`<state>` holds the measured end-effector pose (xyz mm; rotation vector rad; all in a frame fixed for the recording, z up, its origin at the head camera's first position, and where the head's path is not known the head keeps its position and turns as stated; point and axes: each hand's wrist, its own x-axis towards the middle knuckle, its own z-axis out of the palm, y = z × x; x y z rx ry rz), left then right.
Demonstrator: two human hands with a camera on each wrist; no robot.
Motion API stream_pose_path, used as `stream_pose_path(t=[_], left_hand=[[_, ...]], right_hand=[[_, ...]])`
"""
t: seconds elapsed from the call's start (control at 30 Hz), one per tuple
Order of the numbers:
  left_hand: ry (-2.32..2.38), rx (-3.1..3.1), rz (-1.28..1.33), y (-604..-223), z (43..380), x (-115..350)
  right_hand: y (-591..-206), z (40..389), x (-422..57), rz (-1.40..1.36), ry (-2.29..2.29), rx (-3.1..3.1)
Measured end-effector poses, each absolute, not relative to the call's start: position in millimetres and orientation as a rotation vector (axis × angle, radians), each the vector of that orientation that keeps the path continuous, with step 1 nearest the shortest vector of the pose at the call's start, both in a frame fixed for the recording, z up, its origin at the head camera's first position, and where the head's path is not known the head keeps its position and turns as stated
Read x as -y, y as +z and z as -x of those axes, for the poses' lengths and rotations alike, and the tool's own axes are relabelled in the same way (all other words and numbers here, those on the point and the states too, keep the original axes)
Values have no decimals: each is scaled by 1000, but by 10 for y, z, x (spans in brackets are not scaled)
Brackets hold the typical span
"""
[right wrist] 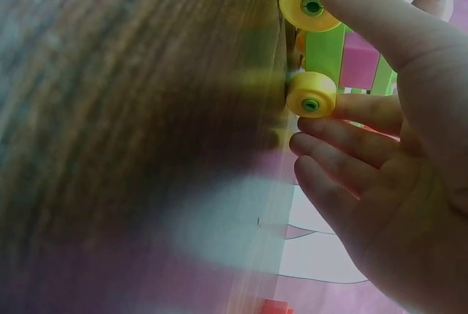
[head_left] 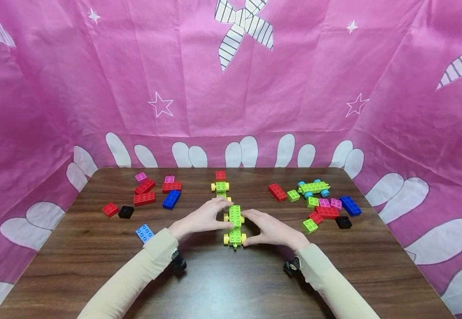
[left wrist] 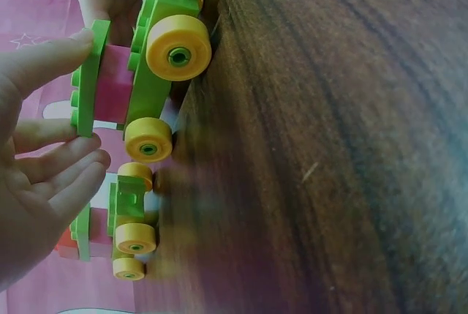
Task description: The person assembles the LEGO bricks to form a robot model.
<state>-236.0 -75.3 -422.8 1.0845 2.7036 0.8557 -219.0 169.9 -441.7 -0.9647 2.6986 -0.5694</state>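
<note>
A green toy car base with yellow wheels stands at the table's middle, a pink brick on it and a green brick on top of that. My left hand pinches the green brick between thumb and fingers, one at each end, as the left wrist view shows. From the other side my right hand holds the base, thumb at one yellow wheel and index finger at another wheel. Behind stands a second yellow-wheeled car, carrying pink, green and red bricks.
On the left lie red bricks, blue bricks, a light blue brick and a black one. On the right are a blue-wheeled car base and several loose bricks. Pink cloth hangs around the table.
</note>
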Motion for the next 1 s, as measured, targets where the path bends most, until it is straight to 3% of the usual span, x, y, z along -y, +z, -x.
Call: stream_pose_path(t=[1.0], left_hand=[[925, -2645, -1084, -4231, 2360, 744]], right_hand=[[-4405, 2187, -1679, 972, -569, -2697]])
